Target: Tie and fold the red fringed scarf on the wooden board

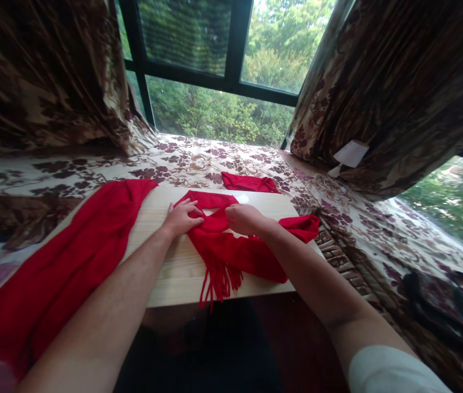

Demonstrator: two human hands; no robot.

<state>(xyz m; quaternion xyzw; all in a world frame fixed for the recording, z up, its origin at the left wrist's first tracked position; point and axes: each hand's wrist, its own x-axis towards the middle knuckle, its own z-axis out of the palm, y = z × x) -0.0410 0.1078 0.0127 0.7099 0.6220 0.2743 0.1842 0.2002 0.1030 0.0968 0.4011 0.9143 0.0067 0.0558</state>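
Observation:
A red fringed scarf lies in a loose loop on a pale wooden board, its tassels hanging over the front edge. My left hand rests on the loop's left side, with its fingers spread over the cloth. On the loop's right side my right hand is closed, with red cloth showing at its fingers. The palm side of that hand is hidden.
Another long red cloth drapes over the board's left side. Behind the board lies a folded red piece on the floral cover. A small white lamp stands at right. Black straps lie lower right.

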